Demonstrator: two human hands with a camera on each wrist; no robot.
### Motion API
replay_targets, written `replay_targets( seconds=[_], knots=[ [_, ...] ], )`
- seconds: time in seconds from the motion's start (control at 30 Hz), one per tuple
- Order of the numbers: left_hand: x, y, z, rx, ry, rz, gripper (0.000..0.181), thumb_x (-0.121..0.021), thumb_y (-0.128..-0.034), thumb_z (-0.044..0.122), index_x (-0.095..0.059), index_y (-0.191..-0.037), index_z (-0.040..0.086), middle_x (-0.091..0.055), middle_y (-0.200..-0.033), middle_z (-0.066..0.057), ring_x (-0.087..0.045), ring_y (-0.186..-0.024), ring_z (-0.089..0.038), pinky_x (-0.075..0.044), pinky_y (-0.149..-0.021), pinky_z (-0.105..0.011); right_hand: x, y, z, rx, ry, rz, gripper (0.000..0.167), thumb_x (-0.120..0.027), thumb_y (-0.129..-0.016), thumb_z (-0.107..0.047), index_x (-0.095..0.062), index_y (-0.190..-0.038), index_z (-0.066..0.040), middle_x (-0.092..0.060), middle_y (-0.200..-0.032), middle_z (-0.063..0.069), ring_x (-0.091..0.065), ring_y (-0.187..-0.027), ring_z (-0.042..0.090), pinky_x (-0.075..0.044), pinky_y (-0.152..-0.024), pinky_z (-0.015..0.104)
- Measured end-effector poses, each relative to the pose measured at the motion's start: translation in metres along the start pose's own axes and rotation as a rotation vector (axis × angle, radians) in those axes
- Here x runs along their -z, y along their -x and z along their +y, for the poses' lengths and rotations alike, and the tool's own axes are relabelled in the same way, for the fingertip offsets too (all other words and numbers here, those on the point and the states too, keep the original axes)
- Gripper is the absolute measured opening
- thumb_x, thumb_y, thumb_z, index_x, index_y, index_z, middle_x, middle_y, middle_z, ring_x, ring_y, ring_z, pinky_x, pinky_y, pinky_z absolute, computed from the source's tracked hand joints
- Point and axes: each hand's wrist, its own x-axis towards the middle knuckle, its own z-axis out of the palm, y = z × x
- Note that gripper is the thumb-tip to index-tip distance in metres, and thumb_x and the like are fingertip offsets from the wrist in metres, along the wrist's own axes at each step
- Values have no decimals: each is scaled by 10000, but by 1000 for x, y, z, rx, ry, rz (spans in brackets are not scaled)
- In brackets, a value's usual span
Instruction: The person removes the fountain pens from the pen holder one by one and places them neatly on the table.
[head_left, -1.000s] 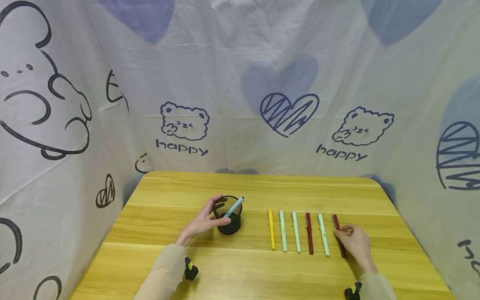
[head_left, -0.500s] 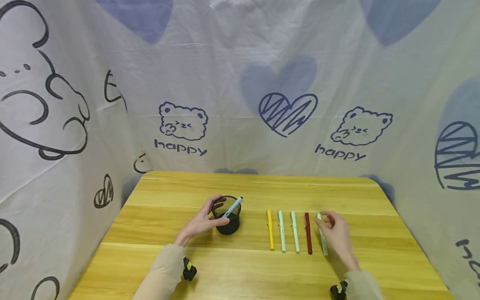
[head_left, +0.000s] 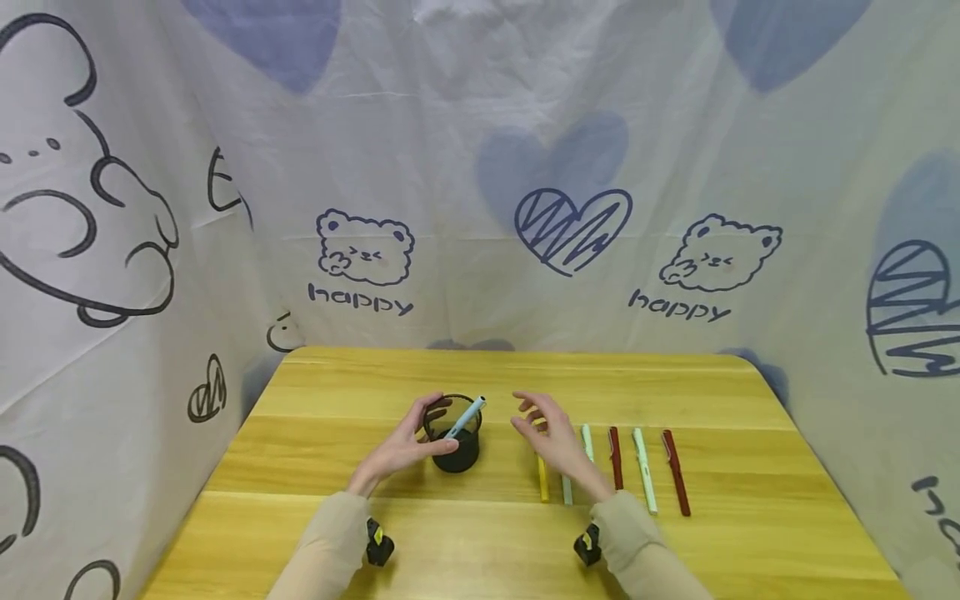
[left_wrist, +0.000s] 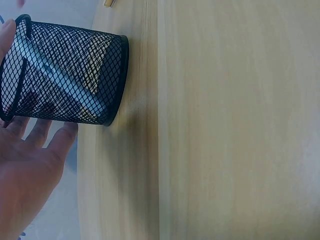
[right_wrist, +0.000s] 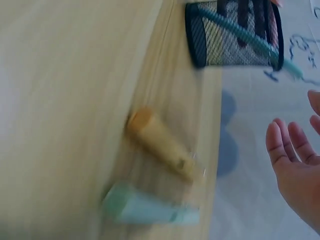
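Observation:
My left hand (head_left: 401, 450) holds a black mesh pen holder (head_left: 459, 457) upright on the table, thumb at the near side and fingers round the back. A light blue pen (head_left: 469, 414) leans inside it, its upper end above the rim. Its slant shows through the mesh in the left wrist view. My right hand (head_left: 557, 440) hovers over the left end of a row of pens, fingers loosely bent, nothing held. Beneath it lie a yellow pen (head_left: 543, 482) and a mint pen (head_left: 567, 490), both partly hidden; the right wrist view shows them blurred.
Farther right in the row lie another mint pen (head_left: 587, 442), a dark red pen (head_left: 616, 457), a mint pen (head_left: 644, 471) and a second dark red pen (head_left: 677, 473). The wooden table (head_left: 480, 550) backs onto a printed white cloth (head_left: 465, 167).
My right hand has left the rightmost dark red pen and swept left along the row to above the yellow pen. The pens stay in place. My left hand keeps its grip on the pen holder.

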Motion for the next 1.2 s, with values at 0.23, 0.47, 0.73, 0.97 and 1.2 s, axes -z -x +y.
replay_targets(
  seconds=[0.23,0.47,0.73,0.97,1.2],
  knots=[
    [-1,-1,-3,-3,12,7,880,-758,-912,245,-205,-1590,151,-336,-1635,-61,-200,-1555,-358,-275,-1189,-667,-23,-27,-13,0,-41,-138,494,-595,-1017,-131,-457,-1485,-53,-584,-1125,207,-658,-945,288,-550,-759,250],
    [0,-1,-3,-8,15,2,867,-755,-914,246,-215,-1586,154,-339,-1632,-71,-215,-1549,-362,-285,-1183,-667,-34,-40,-14,35,-29,-186,442,-596,-1002,-58,-509,-1433,-16,-611,-971,178,-646,-820,258,-541,-716,242],
    [0,-2,-4,-12,20,-1,871,-753,-916,241,-207,-1588,147,-332,-1633,-70,-222,-1546,-360,-292,-1177,-668,-38,-45,-16,8,-30,-253,283,-573,-998,-9,-615,-1273,40,-643,-1098,235,-639,-849,342,-513,-667,215],
    [0,-1,-3,-15,22,0,873,-756,-913,246,-209,-1587,164,-322,-1638,-74,-209,-1552,-354,-303,-1178,-660,-37,-45,-20,-70,-45,-289,223,-573,-1002,-22,-655,-1202,30,-648,-1153,218,-627,-824,346,-476,-620,206],
    [0,-2,-4,-14,18,1,888,-754,-915,252,-193,-1594,138,-324,-1638,-87,-202,-1555,-359,-293,-1188,-654,-38,-44,-21,-50,-29,-234,179,-591,-999,-50,-685,-1147,-18,-666,-1053,178,-600,-764,189,-480,-623,201]
  ],
)
